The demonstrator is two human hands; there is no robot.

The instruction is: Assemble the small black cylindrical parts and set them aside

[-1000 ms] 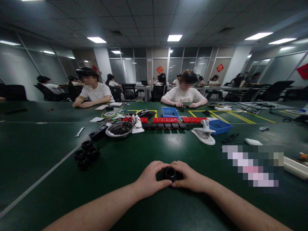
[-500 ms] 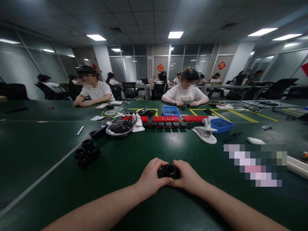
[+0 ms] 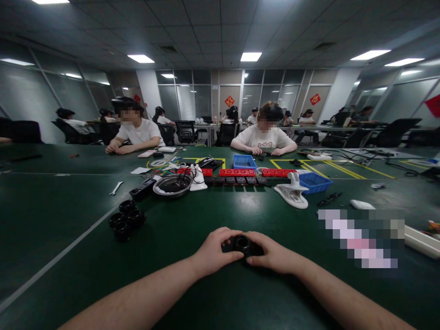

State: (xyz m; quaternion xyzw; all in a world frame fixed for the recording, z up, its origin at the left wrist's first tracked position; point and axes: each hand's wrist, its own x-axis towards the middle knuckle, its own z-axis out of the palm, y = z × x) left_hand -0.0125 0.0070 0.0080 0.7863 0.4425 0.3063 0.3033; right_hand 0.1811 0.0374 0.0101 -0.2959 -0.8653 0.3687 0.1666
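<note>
A glossy black ring-shaped part (image 3: 242, 244) with a round opening on top is between my two hands, close over the green table. My left hand (image 3: 219, 250) curls around its left side, with the thumb along the near edge and the fingers at the far edge. My right hand (image 3: 270, 253) is on the other side, its fingertips at the far rim and its thumb near the front. A dark gap shows between the right palm and the part. Several similar black ring parts (image 3: 127, 220) stand clustered to the left.
Behind my hands lie a metal bowl (image 3: 173, 185), a red power strip (image 3: 237, 173), white clamp bases (image 3: 293, 195), and a blue tray (image 3: 313, 183). A wrench (image 3: 116, 188) lies left. Two co-workers sit opposite, one with a hand (image 3: 256, 150) on the table.
My right palm has drawn slightly away from the black part, and its thumb has separated from the left thumb. The view has tilted up a little.
</note>
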